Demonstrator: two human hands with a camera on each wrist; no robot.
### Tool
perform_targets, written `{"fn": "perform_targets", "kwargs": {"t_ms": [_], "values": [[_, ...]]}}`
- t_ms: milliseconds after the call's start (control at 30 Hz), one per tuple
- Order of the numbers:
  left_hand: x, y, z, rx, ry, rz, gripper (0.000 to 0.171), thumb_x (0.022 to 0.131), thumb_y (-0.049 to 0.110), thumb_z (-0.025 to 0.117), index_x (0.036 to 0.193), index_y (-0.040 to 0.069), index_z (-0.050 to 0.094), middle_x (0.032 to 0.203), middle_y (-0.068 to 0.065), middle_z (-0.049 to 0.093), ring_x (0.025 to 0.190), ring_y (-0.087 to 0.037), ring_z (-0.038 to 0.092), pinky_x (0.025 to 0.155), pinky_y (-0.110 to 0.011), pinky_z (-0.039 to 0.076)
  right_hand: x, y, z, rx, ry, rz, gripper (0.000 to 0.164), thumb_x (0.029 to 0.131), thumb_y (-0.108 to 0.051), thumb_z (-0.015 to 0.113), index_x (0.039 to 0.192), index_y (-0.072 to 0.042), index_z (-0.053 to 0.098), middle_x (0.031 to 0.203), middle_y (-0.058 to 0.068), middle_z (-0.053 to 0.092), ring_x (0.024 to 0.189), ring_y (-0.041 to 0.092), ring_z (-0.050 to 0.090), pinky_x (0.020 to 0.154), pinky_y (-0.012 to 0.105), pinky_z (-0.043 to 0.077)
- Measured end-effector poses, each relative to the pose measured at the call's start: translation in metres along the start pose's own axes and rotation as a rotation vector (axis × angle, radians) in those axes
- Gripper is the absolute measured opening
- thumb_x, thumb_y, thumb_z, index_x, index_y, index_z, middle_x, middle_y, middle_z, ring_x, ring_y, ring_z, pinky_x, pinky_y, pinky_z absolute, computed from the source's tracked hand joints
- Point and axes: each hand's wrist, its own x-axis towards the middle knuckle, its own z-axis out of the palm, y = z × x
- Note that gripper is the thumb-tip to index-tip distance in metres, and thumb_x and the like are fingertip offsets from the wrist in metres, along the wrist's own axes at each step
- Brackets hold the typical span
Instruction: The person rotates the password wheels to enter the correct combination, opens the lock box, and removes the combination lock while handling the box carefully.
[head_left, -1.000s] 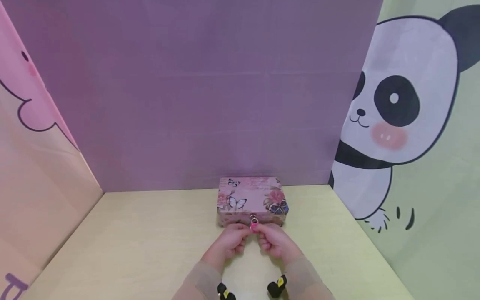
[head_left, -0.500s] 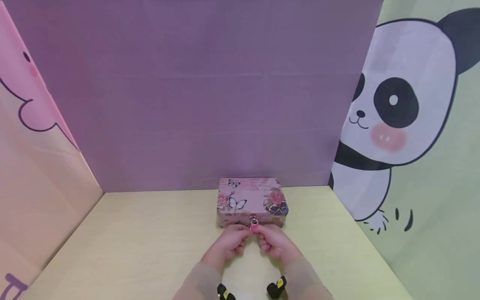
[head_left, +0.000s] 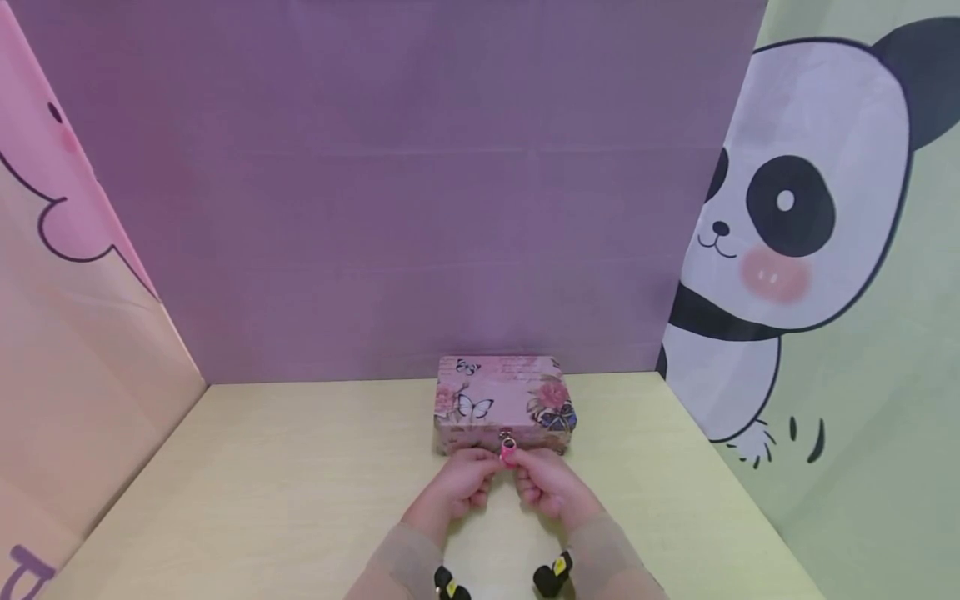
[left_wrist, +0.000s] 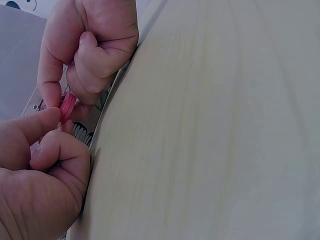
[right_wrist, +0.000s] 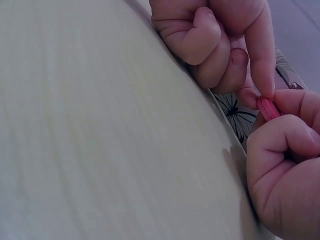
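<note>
A pink box [head_left: 495, 392] with butterflies and flowers printed on it rests at the back of the table, lid down. At the metal clasp on its front hangs a small pink padlock [head_left: 508, 452] with a silver shackle. My left hand [head_left: 465, 479] pinches the padlock between thumb and forefinger from the left. From the other side my right hand [head_left: 549, 482] grips it the same way, other fingers curled in. Both wrist views show the padlock [left_wrist: 68, 107] edge-on between the fingertips, its body largely covered by them.
The pale wooden table [head_left: 300, 483] extends around the box and both forearms. Behind the box rises a purple wall [head_left: 420, 192]. A panda-printed panel [head_left: 825, 250] stands at the right, a pink and peach panel [head_left: 75, 333] at the left.
</note>
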Motion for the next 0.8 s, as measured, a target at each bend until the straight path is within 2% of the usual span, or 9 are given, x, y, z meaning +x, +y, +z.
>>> {"fn": "perform_targets", "kwargs": {"t_ms": [233, 800], "values": [[-0.0007, 0.0019, -0.0001, -0.003, -0.001, -0.013, 0.015, 0.094, 0.017, 0.070, 0.093, 0.004, 0.061, 0.064, 0.004, 0.039, 0.047, -0.008, 0.033, 0.040, -0.021, 0.029, 0.0005, -0.0008, 0.0007, 0.007, 0.008, 0.005, 0.014, 0.095, -0.017, 0.066, 0.084, -0.007, 0.067, 0.058, -0.010, 0.035, 0.048, 0.002, 0.028, 0.043, 0.017, 0.020], [0.0004, -0.0002, -0.0018, 0.002, 0.000, -0.024, 0.020, 0.094, 0.018, 0.070, 0.084, 0.010, 0.055, 0.060, 0.005, 0.038, 0.044, -0.007, 0.033, 0.040, -0.021, 0.029, -0.0059, -0.0043, 0.0021, -0.015, 0.022, 0.013, 0.013, 0.092, -0.019, 0.067, 0.087, -0.008, 0.070, 0.057, -0.010, 0.036, 0.048, 0.003, 0.030, 0.043, 0.019, 0.023]]}}
